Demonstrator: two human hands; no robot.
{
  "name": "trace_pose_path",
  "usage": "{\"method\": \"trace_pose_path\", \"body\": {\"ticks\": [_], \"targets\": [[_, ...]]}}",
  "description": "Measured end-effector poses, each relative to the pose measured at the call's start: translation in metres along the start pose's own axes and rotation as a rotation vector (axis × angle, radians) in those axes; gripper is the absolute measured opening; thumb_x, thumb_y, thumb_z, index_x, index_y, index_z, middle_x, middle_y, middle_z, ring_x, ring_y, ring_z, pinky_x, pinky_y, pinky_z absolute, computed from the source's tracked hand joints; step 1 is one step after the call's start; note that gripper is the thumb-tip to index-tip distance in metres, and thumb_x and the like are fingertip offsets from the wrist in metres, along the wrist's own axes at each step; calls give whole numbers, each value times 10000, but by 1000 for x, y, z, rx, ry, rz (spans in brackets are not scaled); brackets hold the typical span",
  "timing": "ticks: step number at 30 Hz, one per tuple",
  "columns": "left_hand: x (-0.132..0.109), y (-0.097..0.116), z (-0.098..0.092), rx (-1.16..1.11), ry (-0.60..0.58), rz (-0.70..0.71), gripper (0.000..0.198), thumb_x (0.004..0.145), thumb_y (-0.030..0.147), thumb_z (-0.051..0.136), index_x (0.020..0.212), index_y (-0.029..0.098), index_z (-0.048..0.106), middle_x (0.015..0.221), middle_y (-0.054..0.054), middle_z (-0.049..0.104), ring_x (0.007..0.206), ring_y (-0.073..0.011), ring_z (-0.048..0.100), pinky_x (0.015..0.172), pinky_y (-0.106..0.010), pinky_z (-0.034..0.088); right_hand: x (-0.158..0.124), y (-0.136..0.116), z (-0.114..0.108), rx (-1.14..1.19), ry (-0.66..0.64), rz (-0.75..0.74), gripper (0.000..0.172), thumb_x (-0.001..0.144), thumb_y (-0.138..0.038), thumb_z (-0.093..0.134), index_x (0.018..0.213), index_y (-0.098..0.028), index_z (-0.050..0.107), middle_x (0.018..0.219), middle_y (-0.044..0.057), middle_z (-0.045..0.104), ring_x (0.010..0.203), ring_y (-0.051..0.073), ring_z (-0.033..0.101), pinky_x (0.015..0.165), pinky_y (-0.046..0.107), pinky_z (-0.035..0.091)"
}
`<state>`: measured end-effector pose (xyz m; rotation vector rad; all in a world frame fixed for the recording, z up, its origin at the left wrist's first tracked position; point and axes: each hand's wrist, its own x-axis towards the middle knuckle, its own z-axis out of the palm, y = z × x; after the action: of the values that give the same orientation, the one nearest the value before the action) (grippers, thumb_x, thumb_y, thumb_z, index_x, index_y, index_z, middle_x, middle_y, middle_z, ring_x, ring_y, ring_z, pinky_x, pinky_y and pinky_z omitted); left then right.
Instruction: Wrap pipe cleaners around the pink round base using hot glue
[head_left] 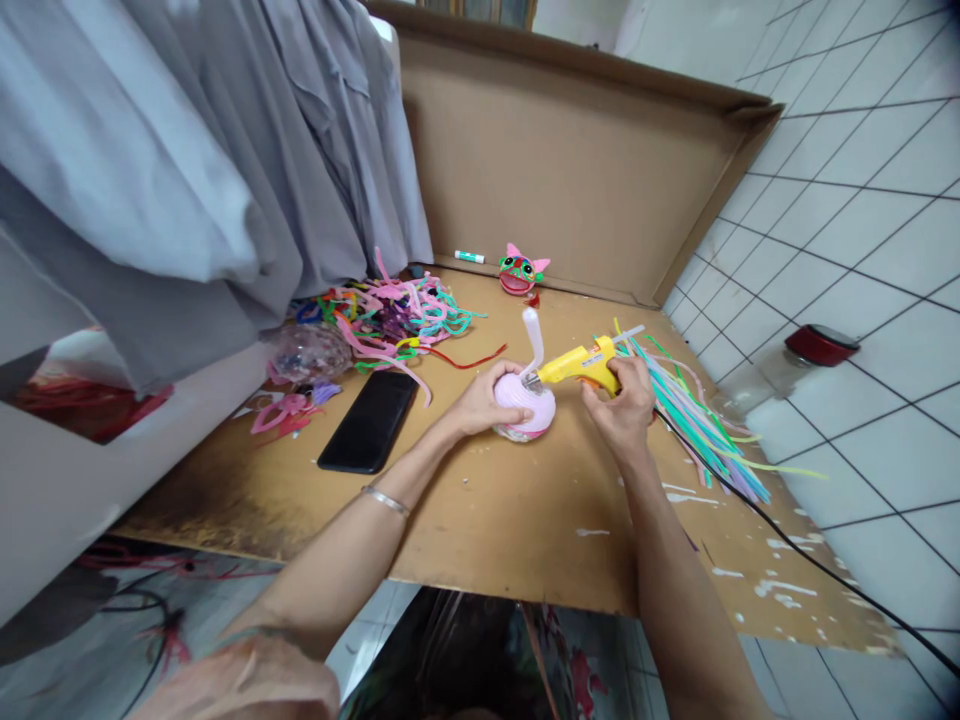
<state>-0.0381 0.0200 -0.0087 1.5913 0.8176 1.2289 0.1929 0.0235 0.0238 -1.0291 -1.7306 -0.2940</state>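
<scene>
My left hand (484, 402) is closed around the left side of a round lilac craft ball (525, 405) over the middle of the table. A pale lilac fuzzy stem (533, 335) stands up from its top and bends near the base. In my right hand (628, 408) is a yellow hot glue gun (581, 364), my fingers wrapped round its handle. Its metal nozzle points left and meets the top of the ball near the foot of the stem. A clear glue stick (628, 334) pokes out of the gun's back end. The ball's underside shows pink and whitish parts.
Loose pipe cleaners (697, 420) lie at the right, crossed by the gun's black cord (795, 545). A tangle of coloured pipe cleaners (405, 310), a black phone (369, 422) and pink pieces (281, 412) sit left. A cat-eared ornament (517, 272) and glue tube (469, 257) stand behind. A red-lidded jar (787, 365) is right.
</scene>
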Motion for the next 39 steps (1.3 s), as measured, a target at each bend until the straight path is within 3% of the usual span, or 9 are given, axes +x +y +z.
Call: {"method": "trace_pose_path", "body": {"ticks": [39], "targets": [[-1,3,1,28,0,19,622,525,330,851,1057,146,587,1179,-107,649,1053,-240,621,936,-367,482,1,-2,-2,-30,-20,21,198,739,-314,623,908,-237,553,911,48,567,845,233,593,773,396,523]]}}
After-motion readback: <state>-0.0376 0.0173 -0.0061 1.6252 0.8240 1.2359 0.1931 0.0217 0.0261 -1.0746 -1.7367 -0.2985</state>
